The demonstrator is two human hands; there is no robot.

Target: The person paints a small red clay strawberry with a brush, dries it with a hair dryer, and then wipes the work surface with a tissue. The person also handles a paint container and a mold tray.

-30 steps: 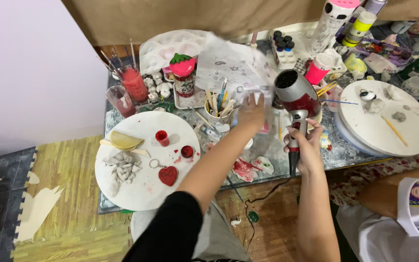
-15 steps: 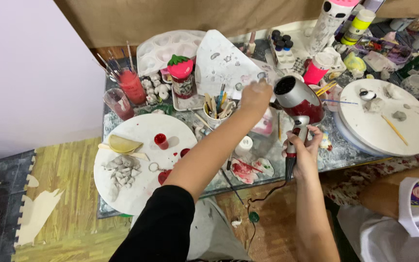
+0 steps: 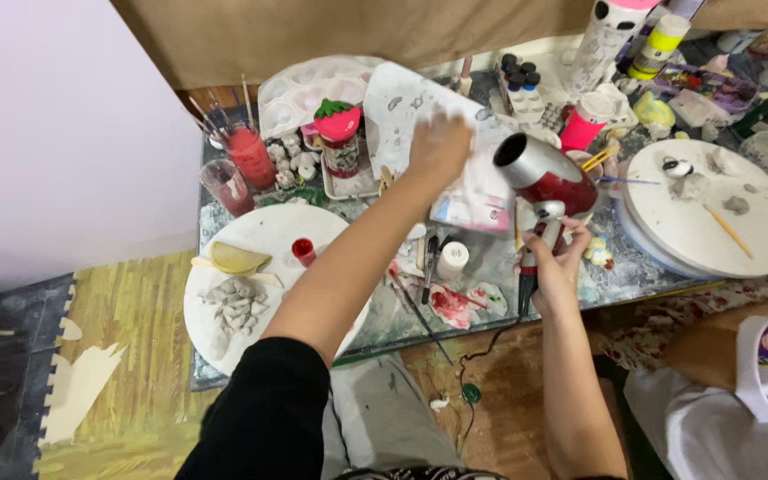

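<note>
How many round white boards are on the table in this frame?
2: one round white board at the front left under the left arm, bearing grey clay bits; another round white board at the right. Clutter behind may hide more.

Bench [image 3: 491, 267]: crowded nearly edge to edge.
Left: round white board [image 3: 260, 276] with clay bits; red-water cups [image 3: 246, 156] with brushes behind it.
Centre rear: paint palette [image 3: 300, 89], strawberry-lidded jar [image 3: 340, 138], paint bottles [image 3: 522, 76].
Right: second round board [image 3: 713, 209], largely bare on top.
Free room: narrow paint-stained strip at the front edge, between the boards; floor [image 3: 117, 356] to the left open.
</note>
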